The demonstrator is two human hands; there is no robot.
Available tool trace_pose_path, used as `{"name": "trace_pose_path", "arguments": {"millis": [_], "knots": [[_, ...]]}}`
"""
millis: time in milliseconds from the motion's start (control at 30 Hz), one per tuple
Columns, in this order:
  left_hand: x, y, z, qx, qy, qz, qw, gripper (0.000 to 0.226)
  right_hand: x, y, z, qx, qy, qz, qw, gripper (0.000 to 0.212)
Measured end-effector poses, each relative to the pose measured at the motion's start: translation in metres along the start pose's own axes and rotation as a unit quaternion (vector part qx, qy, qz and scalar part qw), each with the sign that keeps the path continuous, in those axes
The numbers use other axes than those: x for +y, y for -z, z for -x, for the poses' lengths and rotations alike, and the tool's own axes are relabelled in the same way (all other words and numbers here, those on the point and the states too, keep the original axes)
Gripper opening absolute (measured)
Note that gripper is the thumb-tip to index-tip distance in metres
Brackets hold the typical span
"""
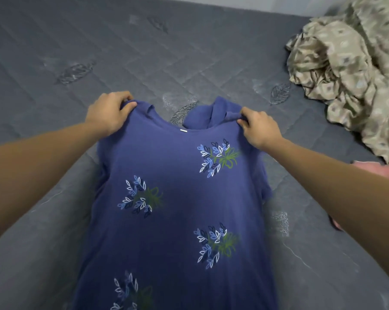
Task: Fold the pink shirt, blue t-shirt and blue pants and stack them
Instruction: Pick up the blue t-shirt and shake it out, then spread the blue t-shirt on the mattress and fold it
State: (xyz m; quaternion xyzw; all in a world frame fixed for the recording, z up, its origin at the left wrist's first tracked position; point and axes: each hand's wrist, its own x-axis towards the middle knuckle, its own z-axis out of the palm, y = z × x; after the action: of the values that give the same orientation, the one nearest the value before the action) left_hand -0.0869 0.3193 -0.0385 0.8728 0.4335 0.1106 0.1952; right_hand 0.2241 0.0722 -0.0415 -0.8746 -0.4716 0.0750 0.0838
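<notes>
The blue t-shirt (178, 198), printed with leaf sprigs, stretches from the bottom of the view toward the middle of the grey mattress (144, 52), neck opening facing away from me. My left hand (109, 113) grips its left shoulder and my right hand (259, 128) grips its right shoulder. The right sleeve is bunched up beyond the neckline. A strip of pink cloth (381, 171), likely the pink shirt, shows at the right edge behind my right forearm. I do not see the blue pants.
A crumpled beige patterned sheet (350, 70) is heaped at the far right of the mattress. A pale wall (278, 4) runs along the mattress's far edge. The quilted grey surface extends to the left and far side.
</notes>
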Motion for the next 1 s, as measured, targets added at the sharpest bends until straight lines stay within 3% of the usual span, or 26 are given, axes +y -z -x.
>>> {"name": "trace_pose_path", "arguments": {"millis": [200,300,367,467,600,733,833,1000], "knots": [[-0.009,-0.04,-0.012,0.002,0.024,-0.041,0.999,0.021,0.006,-0.037,-0.017,0.004,0.018,0.042,0.999,0.018],[-0.007,-0.062,0.013,0.067,0.033,-0.1,0.992,0.025,-0.001,-0.051,-0.005,0.096,0.045,0.074,0.992,0.027],[-0.005,-0.07,0.043,0.084,-0.005,-0.11,0.99,0.03,-0.008,-0.055,0.015,0.118,0.083,0.064,0.987,0.035],[-0.008,-0.091,0.093,0.023,-0.05,-0.085,0.995,0.045,-0.012,-0.076,0.051,0.062,0.12,0.045,0.99,0.046],[-0.019,-0.122,0.125,-0.1,-0.044,-0.12,0.987,0.071,0.002,-0.107,0.068,-0.027,0.097,0.076,0.992,0.059],[-0.027,-0.134,0.126,-0.074,-0.061,-0.168,0.981,0.071,0.015,-0.117,0.066,-0.042,0.11,0.089,0.989,0.063],[-0.017,-0.139,0.135,-0.07,-0.031,-0.179,0.981,0.067,0.015,-0.115,0.074,-0.042,0.102,0.072,0.991,0.061],[0.036,-0.139,0.196,-0.117,-0.016,-0.11,0.987,0.069,0.032,-0.09,0.111,-0.037,0.039,0.039,0.998,0.072]]}}
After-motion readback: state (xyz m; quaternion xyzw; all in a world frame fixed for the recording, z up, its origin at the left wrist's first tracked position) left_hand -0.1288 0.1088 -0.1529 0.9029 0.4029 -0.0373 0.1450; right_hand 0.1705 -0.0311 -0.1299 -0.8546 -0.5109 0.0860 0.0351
